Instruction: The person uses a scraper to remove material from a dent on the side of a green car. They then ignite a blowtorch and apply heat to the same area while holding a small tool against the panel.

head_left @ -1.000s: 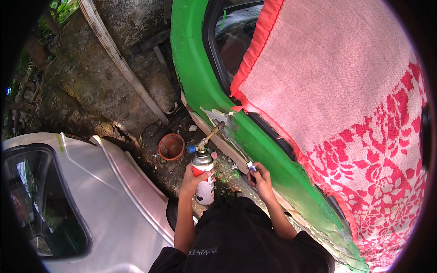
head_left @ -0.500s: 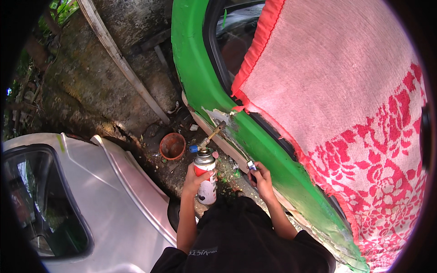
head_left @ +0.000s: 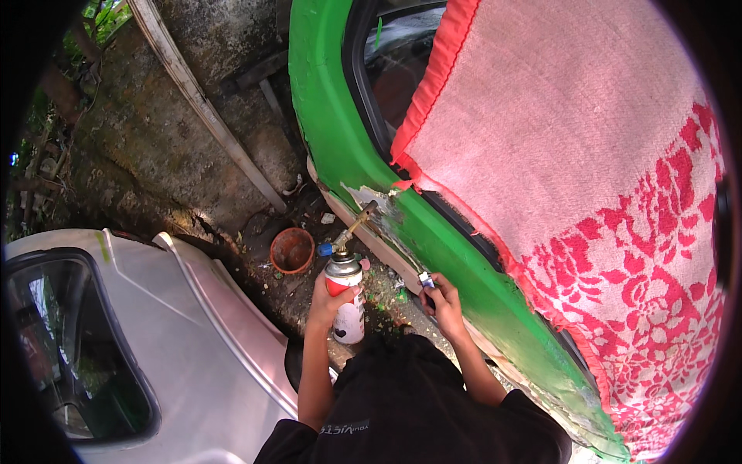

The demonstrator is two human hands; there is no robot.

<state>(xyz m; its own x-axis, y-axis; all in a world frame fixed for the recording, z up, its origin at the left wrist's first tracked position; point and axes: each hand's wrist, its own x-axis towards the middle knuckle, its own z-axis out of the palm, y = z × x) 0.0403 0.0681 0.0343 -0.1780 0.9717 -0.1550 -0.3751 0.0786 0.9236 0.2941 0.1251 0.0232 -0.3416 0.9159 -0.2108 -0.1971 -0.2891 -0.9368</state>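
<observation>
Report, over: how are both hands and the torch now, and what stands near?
Left hand around torch canister. Right hand gripping small lighter. Torch nozzle toward green bodywork, no flame visible. Reddish pot left of nozzle.

Smooth metal canister [head_left: 350, 325], brassy metal nozzle [head_left: 360, 220], rough matt cloth cover [head_left: 533, 139]

your 2 bare forearms [head_left: 315, 379] are reaching forward, your left hand [head_left: 326, 301] is gripping broadly, thumb [head_left: 349, 295] lying across, your right hand [head_left: 444, 305] is holding a smaller, curled grip
</observation>
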